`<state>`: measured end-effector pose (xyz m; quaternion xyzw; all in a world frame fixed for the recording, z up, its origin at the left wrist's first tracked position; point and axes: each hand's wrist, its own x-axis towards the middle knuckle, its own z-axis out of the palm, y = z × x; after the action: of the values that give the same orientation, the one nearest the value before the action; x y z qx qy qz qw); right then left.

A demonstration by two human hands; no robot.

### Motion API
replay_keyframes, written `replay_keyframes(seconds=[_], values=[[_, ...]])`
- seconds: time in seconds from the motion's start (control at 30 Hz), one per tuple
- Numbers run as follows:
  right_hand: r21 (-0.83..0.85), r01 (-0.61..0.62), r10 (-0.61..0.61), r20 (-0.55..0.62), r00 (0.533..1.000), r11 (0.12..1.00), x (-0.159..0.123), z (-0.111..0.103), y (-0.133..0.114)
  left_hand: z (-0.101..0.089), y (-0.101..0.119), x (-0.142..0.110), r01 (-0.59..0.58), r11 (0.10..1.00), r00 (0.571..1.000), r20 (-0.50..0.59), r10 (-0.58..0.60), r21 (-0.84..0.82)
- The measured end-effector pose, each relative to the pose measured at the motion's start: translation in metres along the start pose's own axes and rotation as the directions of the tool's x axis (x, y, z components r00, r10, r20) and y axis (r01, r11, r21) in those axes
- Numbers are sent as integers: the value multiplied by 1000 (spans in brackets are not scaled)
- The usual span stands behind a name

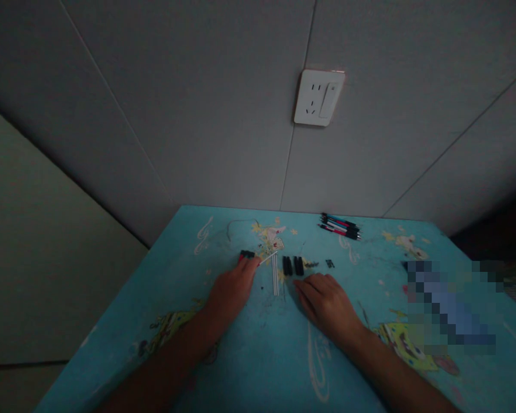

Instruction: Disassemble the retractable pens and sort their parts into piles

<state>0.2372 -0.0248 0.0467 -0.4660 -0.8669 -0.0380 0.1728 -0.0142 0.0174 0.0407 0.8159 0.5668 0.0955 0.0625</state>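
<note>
My left hand [232,289] lies on the blue cartoon-print table [258,355], its fingertips touching a small red and black pen part [246,254]; whether it grips the part is not clear. Thin white refill tubes [275,274] lie between my hands. My right hand [324,301] rests palm down with fingers stretched out, holding nothing, just below several short black pen pieces [293,265]. Smaller dark bits [329,263] lie a little to the right.
A bundle of assembled pens [340,226] lies at the table's far edge near the wall. A white socket with switch [318,97] is on the wall above. A blurred-out patch [449,307] covers the table's right side.
</note>
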Motion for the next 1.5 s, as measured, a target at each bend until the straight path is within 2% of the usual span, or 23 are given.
replay_keyframes(seconds=[0.47,0.8,0.97,1.13,1.3,1.5], values=[[32,45,-45,7,999,998,2,-2,-5,1,1,0,8,994,1000,-3,-8,105],[63,58,-59,17,998,996,2,-2,-6,-5,2,0,26,994,1000,2,-26,108],[26,73,-74,28,997,997,3,-2,-7,-6,1,-3,7,996,999,41,-11,89],[-9,128,-127,76,989,992,3,-3,-11,-2,1,-6,-10,993,999,46,5,118],[-27,141,-139,72,988,990,3,0,-11,4,-3,-9,-49,991,997,66,41,124],[-11,167,-166,54,985,986,1,2,-9,7,-5,-6,-4,991,998,66,-4,134]])
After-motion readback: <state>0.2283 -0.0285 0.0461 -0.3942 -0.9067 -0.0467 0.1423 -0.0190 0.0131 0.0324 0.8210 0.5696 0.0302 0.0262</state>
